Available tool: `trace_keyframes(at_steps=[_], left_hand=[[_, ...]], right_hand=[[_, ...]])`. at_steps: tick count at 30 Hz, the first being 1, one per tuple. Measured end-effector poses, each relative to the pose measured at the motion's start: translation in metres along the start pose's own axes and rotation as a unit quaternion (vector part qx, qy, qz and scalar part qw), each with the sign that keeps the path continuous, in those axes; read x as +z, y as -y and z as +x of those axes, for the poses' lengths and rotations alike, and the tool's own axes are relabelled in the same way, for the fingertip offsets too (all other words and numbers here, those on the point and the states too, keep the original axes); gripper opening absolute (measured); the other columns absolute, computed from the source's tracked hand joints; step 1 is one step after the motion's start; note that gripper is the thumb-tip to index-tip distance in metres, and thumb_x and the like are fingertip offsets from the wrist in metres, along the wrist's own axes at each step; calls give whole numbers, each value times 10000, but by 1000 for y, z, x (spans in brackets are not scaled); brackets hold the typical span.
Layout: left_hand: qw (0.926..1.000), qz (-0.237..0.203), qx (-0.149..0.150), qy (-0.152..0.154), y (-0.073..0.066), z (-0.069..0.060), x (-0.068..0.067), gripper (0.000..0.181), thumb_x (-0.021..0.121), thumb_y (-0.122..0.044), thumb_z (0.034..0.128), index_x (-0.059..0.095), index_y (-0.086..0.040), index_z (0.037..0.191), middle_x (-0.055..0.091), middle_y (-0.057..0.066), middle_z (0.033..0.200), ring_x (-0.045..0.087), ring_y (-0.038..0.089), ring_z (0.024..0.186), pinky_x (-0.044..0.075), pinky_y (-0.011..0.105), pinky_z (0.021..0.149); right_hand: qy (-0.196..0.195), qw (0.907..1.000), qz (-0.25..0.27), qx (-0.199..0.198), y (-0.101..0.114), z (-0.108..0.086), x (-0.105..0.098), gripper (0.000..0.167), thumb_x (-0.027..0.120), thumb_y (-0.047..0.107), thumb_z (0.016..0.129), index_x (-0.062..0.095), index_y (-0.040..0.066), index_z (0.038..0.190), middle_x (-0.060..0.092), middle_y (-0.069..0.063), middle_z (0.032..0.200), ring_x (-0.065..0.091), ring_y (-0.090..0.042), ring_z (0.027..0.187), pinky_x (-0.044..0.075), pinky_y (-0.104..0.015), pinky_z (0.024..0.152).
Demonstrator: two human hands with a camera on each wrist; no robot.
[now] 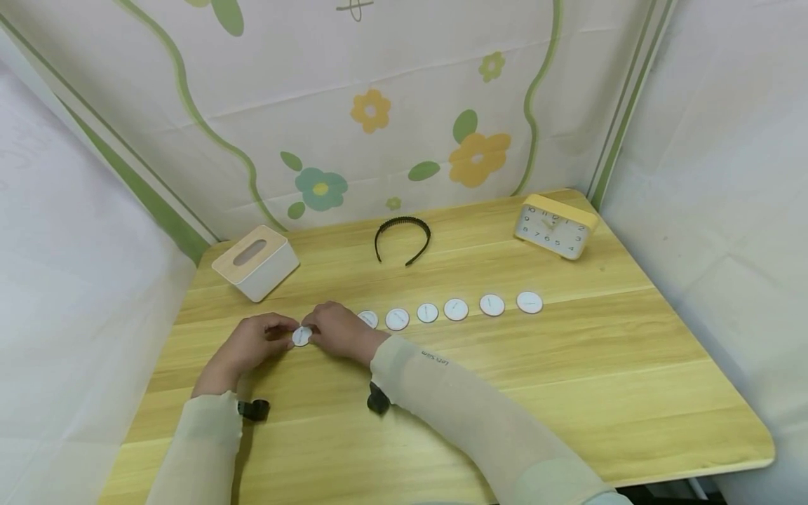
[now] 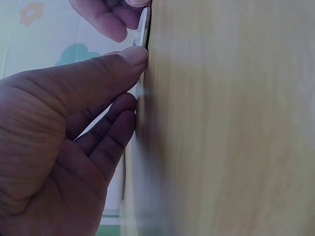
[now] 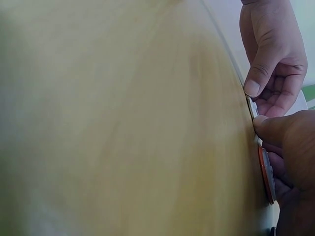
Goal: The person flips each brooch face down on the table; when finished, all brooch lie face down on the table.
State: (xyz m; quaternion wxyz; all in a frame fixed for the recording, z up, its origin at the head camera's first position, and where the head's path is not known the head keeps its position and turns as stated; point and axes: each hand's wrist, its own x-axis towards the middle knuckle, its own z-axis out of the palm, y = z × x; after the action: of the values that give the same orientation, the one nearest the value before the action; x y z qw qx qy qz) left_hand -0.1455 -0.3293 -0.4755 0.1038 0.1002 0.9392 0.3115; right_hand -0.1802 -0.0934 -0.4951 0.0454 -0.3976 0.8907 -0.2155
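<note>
At the left end of a row on the table lies a small round white disc (image 1: 301, 337) with a short mark on its face. My left hand (image 1: 254, 344) holds its left edge between thumb and fingers. From the right, my right hand (image 1: 339, 330) pinches the opposite edge. The left wrist view shows the left thumb (image 2: 125, 61) against the disc (image 2: 142, 29), seen edge-on low at the tabletop. A red-edged disc (image 3: 266, 174) lies beside the right hand's fingers in the right wrist view. The right hand partly covers another disc (image 1: 368, 320).
Several more white discs (image 1: 456, 309) continue the row rightwards. Behind them are a tissue box (image 1: 265, 270) at left, a black headband (image 1: 404, 220) in the middle and a yellow clock (image 1: 555, 228) at right. Patterned fabric walls (image 1: 404, 140) surround the wooden table (image 1: 568, 393).
</note>
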Motion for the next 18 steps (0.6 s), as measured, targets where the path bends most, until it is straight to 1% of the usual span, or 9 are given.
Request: trace_keyframes(at_steps=[7,11,14,16,18], left_hand=[[9999,32,-40,93,2,-1,-3,320,823,-214,999,779,-164,1313,750,96,1369,626,410,1383,481,660,1159],[9998,78,-73,147,-2,0,-3,435,830,-284,999,728,-128,1392,742,103,1389,630,402,1384,496,635,1156],[9999,121,-39,65,-12,2,0,505,776,-353,1039,672,-88,1456,740,130,1383,654,409,1347,531,619,1121],[9998,174,-1,-44,-21,4,1,524,717,-370,1078,635,-60,1493,730,164,1386,657,429,1328,538,628,1106],[9995,259,3,-170,-31,7,2,558,663,-390,1106,590,-40,1534,697,203,1430,635,470,1338,526,652,1106]], right_hand=[[59,10000,-16,-17,-1,2,0,288,682,272,1099,760,235,1374,763,69,1259,672,-110,1185,510,-225,1071],[158,9999,39,55,-3,-1,-7,363,634,319,1119,709,205,1455,737,36,1371,650,-152,1324,476,-263,1179],[230,9992,227,245,-5,-7,-19,434,589,357,1133,650,185,1527,671,6,1512,566,-203,1473,416,-315,1267],[234,9986,319,342,-6,-13,-29,453,577,363,1134,629,184,1547,634,-7,1560,523,-220,1517,407,-335,1279],[184,9990,252,311,-7,-19,-42,464,580,360,1134,618,165,1554,621,-23,1576,514,-233,1522,420,-351,1274]])
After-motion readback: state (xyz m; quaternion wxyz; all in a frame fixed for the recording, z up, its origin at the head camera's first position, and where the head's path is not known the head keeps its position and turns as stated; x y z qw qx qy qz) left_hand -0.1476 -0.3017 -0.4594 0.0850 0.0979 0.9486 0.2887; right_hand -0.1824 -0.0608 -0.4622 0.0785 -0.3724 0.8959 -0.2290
